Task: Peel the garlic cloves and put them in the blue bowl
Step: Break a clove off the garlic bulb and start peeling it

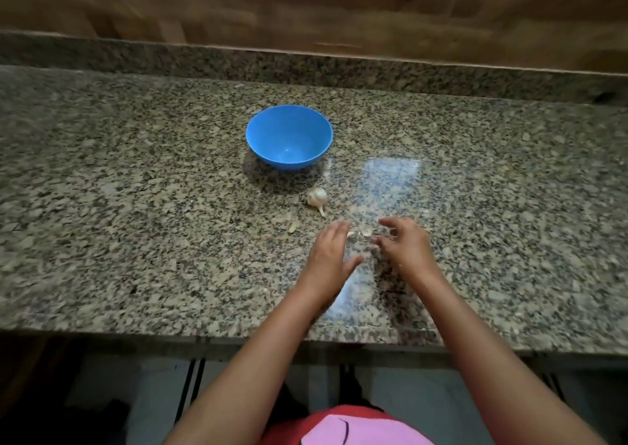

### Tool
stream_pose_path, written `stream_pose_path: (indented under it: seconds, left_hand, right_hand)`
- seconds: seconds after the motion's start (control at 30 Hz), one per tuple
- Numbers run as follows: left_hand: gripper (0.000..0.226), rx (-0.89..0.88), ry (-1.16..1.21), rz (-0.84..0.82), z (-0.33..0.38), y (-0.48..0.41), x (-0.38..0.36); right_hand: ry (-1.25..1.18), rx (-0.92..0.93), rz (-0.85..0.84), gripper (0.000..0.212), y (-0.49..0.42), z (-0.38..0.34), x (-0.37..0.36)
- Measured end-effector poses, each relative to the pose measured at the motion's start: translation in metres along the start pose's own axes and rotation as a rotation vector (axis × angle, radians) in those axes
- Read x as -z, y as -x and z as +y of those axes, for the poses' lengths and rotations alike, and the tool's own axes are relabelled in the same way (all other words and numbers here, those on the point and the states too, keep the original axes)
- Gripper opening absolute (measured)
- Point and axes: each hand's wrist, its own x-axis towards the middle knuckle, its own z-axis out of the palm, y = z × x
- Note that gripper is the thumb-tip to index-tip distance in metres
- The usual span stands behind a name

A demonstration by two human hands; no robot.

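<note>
Garlic cloves [365, 231] lie between left hand [331, 251] and right hand [406, 245], fingers loosely spread.

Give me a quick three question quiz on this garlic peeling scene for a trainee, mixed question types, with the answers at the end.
1. True or false: the blue bowl already holds peeled garlic.
2. Multiple choice: the garlic bulb lies A) inside the bowl, B) on the counter between the bowl and the hands, C) in the right hand.
3. Fill in: the loose cloves lie between the left hand and the ____ hand.

Key: 1 false; 2 B; 3 right.
</note>
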Motion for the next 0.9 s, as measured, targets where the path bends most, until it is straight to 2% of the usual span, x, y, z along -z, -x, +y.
stream_pose_path:
  seconds: [0.17, 0.3, 0.4, 0.53, 0.63, 0.73, 0.83, 0.9]
  left_hand:
    - [0.057, -0.024, -0.115, -0.003, 0.008, -0.028, -0.005]
    - [0.030, 0.034, -0.048, 0.119, 0.011, -0.030, -0.011]
    - [0.021, 0.091, -0.094, 0.223, 0.018, -0.018, -0.018]
    - [0.023, 0.155, -0.190, 0.268, 0.037, 0.002, -0.029]
    - [0.020, 0.215, -0.212, 0.285, 0.048, 0.015, -0.039]
    - [0.016, 0.356, 0.024, 0.348, 0.061, 0.024, -0.034]
    - [0.012, 0.553, 0.480, 0.451, 0.065, 0.036, -0.018]
    - [0.011, 0.630, 0.772, 0.558, 0.060, 0.049, -0.008]
  right_hand:
    - [0.139, 0.094, -0.129, 0.045, -0.016, 0.010, -0.004]
    - [0.225, 0.291, -0.260, 0.033, -0.027, 0.010, -0.009]
    - [0.155, 0.352, -0.223, 0.017, -0.022, 0.016, -0.015]
    - [0.166, 0.443, -0.192, 0.009, -0.007, 0.027, -0.014]
    - [0.047, 0.457, -0.138, 0.008, 0.008, 0.032, -0.006]
    - [-0.173, 0.195, -0.146, 0.014, 0.012, 0.033, 0.002]
    - [-0.401, -0.003, -0.221, 0.017, 0.014, 0.030, 0.009]
    - [-0.551, -0.068, -0.318, 0.019, 0.021, 0.016, 0.009]
